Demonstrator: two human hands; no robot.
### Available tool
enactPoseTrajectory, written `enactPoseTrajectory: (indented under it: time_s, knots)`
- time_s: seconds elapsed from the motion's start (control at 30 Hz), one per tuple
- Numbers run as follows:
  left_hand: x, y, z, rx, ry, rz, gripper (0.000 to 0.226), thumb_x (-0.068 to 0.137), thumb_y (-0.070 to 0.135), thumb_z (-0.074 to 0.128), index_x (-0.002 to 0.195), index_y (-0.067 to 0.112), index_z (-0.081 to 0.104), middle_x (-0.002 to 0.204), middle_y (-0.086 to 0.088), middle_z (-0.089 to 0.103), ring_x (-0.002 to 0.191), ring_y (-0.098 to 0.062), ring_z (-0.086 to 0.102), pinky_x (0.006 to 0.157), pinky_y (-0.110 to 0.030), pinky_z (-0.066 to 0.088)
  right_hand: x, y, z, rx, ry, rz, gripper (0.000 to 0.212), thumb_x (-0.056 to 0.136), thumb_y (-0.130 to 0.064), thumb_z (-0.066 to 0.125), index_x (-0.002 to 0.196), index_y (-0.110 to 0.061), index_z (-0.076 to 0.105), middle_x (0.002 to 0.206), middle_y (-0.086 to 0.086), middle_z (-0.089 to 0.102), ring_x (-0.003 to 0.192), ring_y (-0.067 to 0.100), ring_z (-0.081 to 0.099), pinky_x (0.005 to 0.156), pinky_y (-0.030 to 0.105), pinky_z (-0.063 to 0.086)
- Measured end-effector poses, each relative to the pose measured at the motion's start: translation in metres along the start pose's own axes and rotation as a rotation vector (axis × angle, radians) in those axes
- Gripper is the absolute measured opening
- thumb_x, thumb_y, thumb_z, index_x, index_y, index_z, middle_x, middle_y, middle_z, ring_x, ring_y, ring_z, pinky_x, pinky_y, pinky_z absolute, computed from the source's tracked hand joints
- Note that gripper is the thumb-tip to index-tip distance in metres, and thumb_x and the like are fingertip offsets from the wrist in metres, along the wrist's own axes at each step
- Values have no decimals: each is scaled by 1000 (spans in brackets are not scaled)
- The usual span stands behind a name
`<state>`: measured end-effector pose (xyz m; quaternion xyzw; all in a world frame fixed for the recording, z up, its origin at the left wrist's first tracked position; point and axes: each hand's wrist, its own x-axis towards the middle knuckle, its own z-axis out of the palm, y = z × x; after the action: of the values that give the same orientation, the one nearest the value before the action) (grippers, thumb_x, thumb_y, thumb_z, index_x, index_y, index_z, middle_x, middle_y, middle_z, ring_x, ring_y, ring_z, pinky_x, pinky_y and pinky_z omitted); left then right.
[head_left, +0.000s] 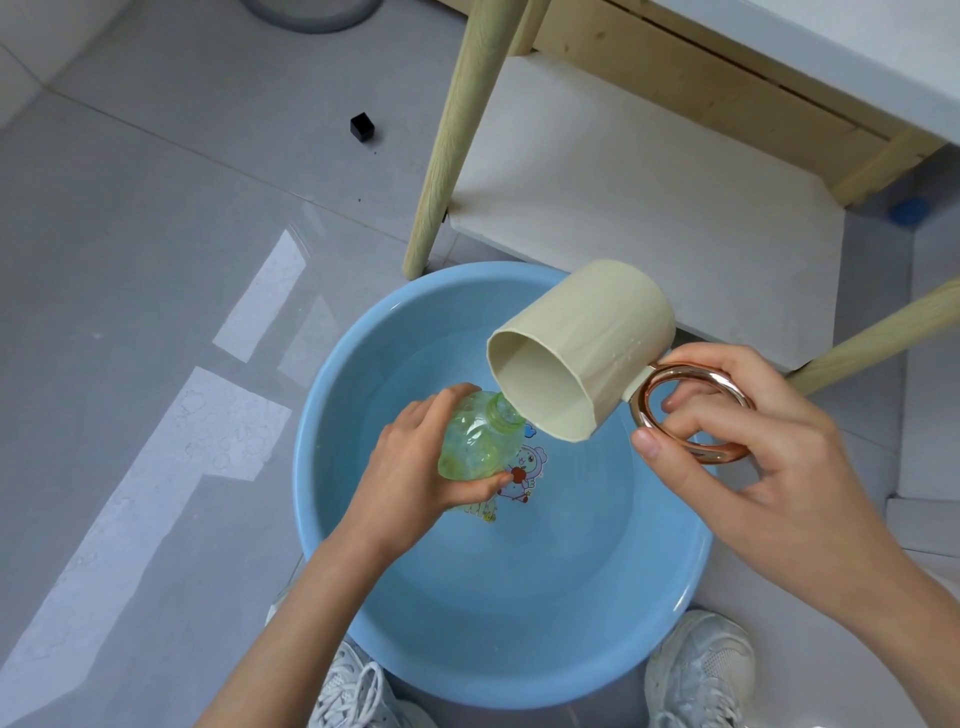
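The grey tiled floor carried a blue basin of water, just before a wooden-legged shelf. Over the basin the left hand gripped a green bottle. The right hand curled round the ring handle of a tilted beige cup, whose rim was at the bottle's mouth. A black cube lay far left.

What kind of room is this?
Probably a room at home, maybe a washing corner: a tiled floor, a blue basin of water standing on it, and a wooden table leg beside it.
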<state>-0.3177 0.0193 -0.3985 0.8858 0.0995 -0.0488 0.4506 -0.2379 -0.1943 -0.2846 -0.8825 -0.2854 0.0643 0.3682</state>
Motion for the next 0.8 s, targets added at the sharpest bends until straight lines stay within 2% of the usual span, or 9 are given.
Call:
enactPoseTrajectory:
  time_s: [0.3, 0.47, 0.63, 0.8]
  knots:
    - [0, 1, -1, 2, -3, 0, 75, 65, 54, 76, 129, 30, 44, 101, 42, 39, 101, 0, 41, 83, -19, 32, 1, 0, 0, -26, -3, -17, 33, 86, -35, 58, 66, -10, 61, 106, 7, 54, 83, 10, 56, 76, 8, 39]
    - [-1, 2, -2, -4, -5, -8, 75, 64, 57, 74, 128, 32, 44, 100, 42, 40, 102, -1, 42, 85, -22, 34, 1, -1, 0, -31, 0, -19, 32, 86, -36, 58, 66, -11, 61, 108, 7, 54, 84, 9, 56, 77, 9, 38]
    - [0, 3, -2, -12, -11, -6, 80, 60, 69, 62, 128, 32, 43, 100, 43, 39, 101, 0, 42, 85, -22, 34, 1, -1, -1, -37, -3, -23, 32, 86, -36, 58, 66, -11, 61, 108, 6, 53, 84, 8, 56, 77, 7, 37]
    - [0, 3, -1, -8, -8, -2, 80, 62, 66, 66, 130, 31, 43, 101, 43, 38, 99, 3, 39, 83, -19, 31, 1, -1, -1, -44, -3, -36, 31, 86, -35, 58, 66, -11, 61, 108, 7, 53, 85, 7, 56, 76, 6, 37]
